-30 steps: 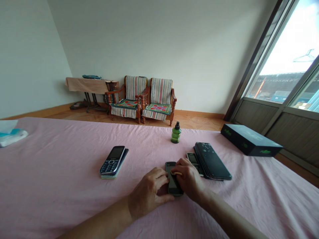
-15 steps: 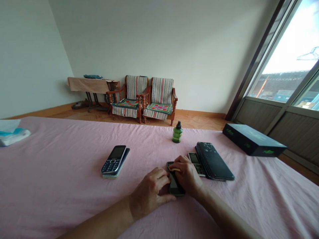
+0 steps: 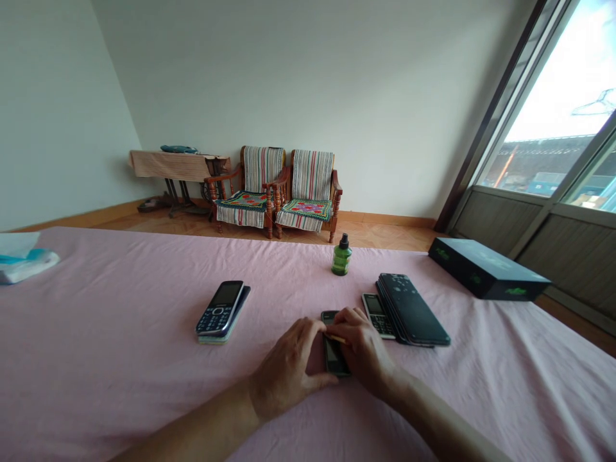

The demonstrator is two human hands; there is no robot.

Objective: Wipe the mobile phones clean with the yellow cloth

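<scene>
A dark phone (image 3: 333, 355) lies flat on the pink cloth, screen up, partly covered by my hands. My left hand (image 3: 291, 362) steadies it from the left, fingertips at the upper edge and thumb near the bottom corner. My right hand (image 3: 363, 343) presses over its upper right part, fingers closed on a small thin yellowish pad (image 3: 337, 338) whose exact kind is unclear. Just right of that hand is a keypad phone (image 3: 379, 314), beside a stack of dark phones (image 3: 414, 311). To the left, another keypad phone (image 3: 221, 309) rests on a small stack.
A green bottle with a black cap (image 3: 341, 256) stands behind my hands. At the right is a black box (image 3: 486, 269); a pack of tissues (image 3: 29, 263) lies at the far left. Beyond the cloth-covered surface (image 3: 120, 372) are two wooden chairs (image 3: 308, 212).
My right hand has slid slightly down over the phone, and the pad has tilted with it. My left fingers have shifted and bunched near the phone's upper left edge.
</scene>
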